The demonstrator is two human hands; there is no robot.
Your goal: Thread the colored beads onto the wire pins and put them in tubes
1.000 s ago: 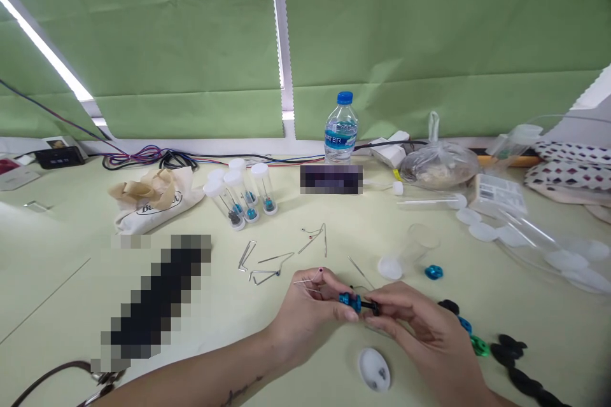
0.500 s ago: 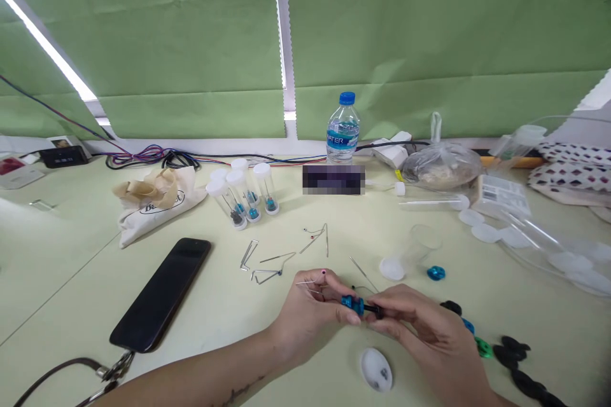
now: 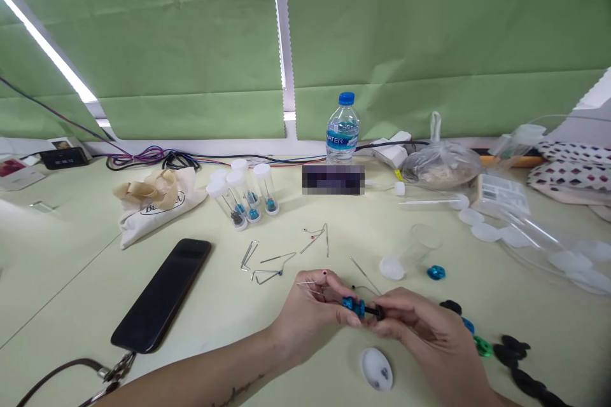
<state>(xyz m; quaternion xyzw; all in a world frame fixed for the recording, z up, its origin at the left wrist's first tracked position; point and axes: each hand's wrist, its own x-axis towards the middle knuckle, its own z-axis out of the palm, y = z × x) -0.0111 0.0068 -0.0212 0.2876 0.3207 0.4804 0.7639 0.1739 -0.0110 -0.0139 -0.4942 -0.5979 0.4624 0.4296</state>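
My left hand (image 3: 312, 308) pinches a small blue metallic part (image 3: 353, 305) between thumb and fingers. Thin pale strands with a small dark bead (image 3: 325, 273) lie across its fingers. A black shaft joins the blue part to a round black end (image 3: 379, 312), which the fingertips of my right hand (image 3: 424, 324) grip. Below the hands, a white oval cap (image 3: 376, 369) holds small grey pieces. Thin metal rods and bent hex keys (image 3: 268, 275) lie beyond my left hand. To the right are a loose blue part (image 3: 436, 273) and a green part (image 3: 484, 346).
A phone (image 3: 162, 296) with a strap lies at left, near a cloth bag (image 3: 160, 203). Capped clear tubes (image 3: 265, 189) stand behind. Farther back are a water bottle (image 3: 342, 130) and a plastic bag (image 3: 442, 165). Black parts (image 3: 513, 356) lie at right.
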